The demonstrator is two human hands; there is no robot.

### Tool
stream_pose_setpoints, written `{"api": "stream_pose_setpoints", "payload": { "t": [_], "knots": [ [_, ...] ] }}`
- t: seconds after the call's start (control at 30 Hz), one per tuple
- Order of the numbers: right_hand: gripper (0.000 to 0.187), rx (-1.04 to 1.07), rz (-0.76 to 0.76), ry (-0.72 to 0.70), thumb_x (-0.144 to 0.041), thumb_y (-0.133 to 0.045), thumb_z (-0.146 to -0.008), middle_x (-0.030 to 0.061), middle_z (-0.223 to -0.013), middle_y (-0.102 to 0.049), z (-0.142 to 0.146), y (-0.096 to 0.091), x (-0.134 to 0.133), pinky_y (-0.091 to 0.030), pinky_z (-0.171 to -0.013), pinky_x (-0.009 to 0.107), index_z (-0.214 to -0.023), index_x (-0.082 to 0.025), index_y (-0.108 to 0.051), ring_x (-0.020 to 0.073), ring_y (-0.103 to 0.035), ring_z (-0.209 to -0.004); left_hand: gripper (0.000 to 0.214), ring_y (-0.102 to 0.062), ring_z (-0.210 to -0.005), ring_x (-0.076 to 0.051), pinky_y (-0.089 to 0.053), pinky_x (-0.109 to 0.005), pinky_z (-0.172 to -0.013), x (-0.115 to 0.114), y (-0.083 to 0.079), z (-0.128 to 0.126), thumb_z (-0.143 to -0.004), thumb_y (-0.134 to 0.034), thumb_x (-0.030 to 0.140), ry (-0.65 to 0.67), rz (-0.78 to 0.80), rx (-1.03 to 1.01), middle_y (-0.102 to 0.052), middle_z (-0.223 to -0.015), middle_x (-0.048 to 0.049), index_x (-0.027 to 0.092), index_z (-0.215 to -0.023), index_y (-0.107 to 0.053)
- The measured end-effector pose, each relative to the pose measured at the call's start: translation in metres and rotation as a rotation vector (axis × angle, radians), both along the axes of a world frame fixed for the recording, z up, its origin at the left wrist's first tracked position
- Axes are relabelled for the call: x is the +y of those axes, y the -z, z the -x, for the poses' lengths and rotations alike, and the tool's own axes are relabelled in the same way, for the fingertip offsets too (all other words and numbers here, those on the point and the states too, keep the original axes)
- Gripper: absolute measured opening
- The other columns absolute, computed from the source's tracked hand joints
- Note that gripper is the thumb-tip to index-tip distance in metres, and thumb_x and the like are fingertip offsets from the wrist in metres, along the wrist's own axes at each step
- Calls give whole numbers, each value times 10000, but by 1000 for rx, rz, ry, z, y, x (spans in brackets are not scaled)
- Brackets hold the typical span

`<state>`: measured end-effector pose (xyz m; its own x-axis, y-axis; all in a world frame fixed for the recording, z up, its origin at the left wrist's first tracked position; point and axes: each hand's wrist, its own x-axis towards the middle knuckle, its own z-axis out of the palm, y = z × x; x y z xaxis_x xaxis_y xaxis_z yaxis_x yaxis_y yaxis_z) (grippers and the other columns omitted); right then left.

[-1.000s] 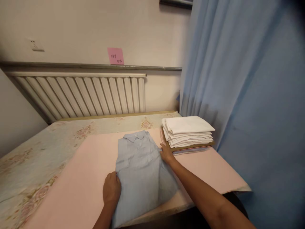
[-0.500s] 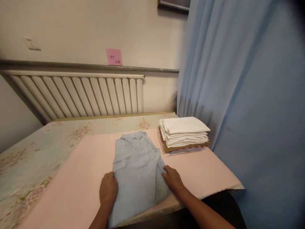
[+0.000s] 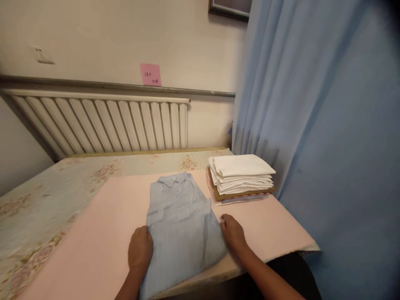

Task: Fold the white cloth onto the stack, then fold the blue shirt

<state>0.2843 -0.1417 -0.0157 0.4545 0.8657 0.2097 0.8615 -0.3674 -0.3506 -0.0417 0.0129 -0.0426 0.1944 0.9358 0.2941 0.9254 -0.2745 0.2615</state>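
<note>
I see the bench [image 3: 93, 233] under my fingers | shirt [image 3: 181, 225] flat between both hands | folded stack [image 3: 240, 177] beyond the right fingers | left hand [image 3: 140, 249]: fingers curled on the shirt's left edge | right hand [image 3: 233, 233]: fingers flat, touching its right edge

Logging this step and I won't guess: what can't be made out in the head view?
Head view:
Pink note: writing too small to read.
Picture frame: cut off by the top edge.
Shirt: its hem runs past the bottom edge.
Left hand and right hand: fingertips lie at the shirt's edges; the hands' own backs hide any grip.
Folded stack: lower layers show only as edges.
</note>
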Motion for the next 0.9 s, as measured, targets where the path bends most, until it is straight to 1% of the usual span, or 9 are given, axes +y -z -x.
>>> {"api": "stream_pose_setpoints", "payload": {
  "t": [0.07, 0.13, 0.3, 0.47, 0.57, 0.67, 0.73, 0.8, 0.9],
  "knots": [
    [282, -52, -9, -63, -143, -387, -879, 79, -1048, -657, -1, -12, 19, -379, -846, 229, -1079, -165, -585, 165, -595, -987, 266, -535, -904, -222, -409, -330, -818, 0, 0, 0, -913, -316, 201, 0, -3, -1, -583, -941, -95, 141, -964, -570],
    [277, -85, 7, -110, -159, -358, -908, 67, -1054, -653, -3, -24, 41, -376, -840, 216, -1070, -177, -582, 152, -586, -995, 257, -534, -912, -222, -407, -328, -822, 0, 0, 0, -911, -321, 195, 0, -7, -3, -580, -947, -95, 142, -967, -566],
    [293, -165, 104, -201, -116, -344, -900, 81, -1013, -658, -8, -42, 89, -380, -777, 250, -1030, -177, -600, 180, -588, -955, 243, -535, -896, -214, -405, -323, -821, 0, -1, 0, -913, -323, 186, 6, -13, -7, -573, -918, -86, 146, -939, -562],
    [276, -281, 247, -393, -73, -440, -824, 117, -1027, -669, -8, -56, 118, -362, -859, 301, -986, -165, -644, 228, -548, -1051, 243, -534, -895, -210, -407, -319, -819, 1, 2, 1, -916, -325, 185, 1, -7, -17, -575, -914, -84, 147, -941, -564],
    [245, -331, 362, -459, -76, -504, -780, 137, -964, -694, -7, -61, 131, -380, -841, 333, -931, -155, -681, 262, -571, -1019, 241, -534, -902, -211, -407, -319, -822, 2, 3, 1, -913, -332, 184, -2, -2, -23, -578, -924, -84, 145, -955, -567],
    [183, -358, 456, -480, -77, -577, -730, 139, -886, -709, -7, -63, 142, -402, -799, 328, -840, -146, -706, 263, -612, -929, 239, -535, -903, -211, -405, -319, -828, 2, 4, 2, -910, -338, 182, -2, -2, -27, -578, -926, -86, 144, -956, -570],
    [166, -374, 469, -472, -81, -589, -725, 138, -888, -708, -9, -65, 146, -407, -787, 320, -819, -145, -710, 260, -616, -919, 238, -536, -904, -209, -405, -318, -832, 2, 4, 2, -908, -340, 183, 0, -3, -31, -579, -925, -85, 146, -958, -570],
    [200, -392, 429, -444, -98, -544, -779, 142, -956, -697, -10, -68, 148, -405, -794, 320, -884, -151, -706, 258, -600, -969, 238, -535, -904, -209, -408, -319, -830, 2, 4, 2, -908, -341, 186, 0, -4, -35, -581, -931, -85, 149, -960, -569],
    [304, -415, 328, -378, -118, -417, -876, 151, -1090, -651, -9, -71, 150, -393, -828, 329, -1056, -163, -658, 248, -558, -1044, 240, -532, -893, -210, -412, -321, -819, 1, 5, 2, -910, -336, 186, -5, -3, -41, -582, -933, -87, 149, -953, -569]
  ]
}}
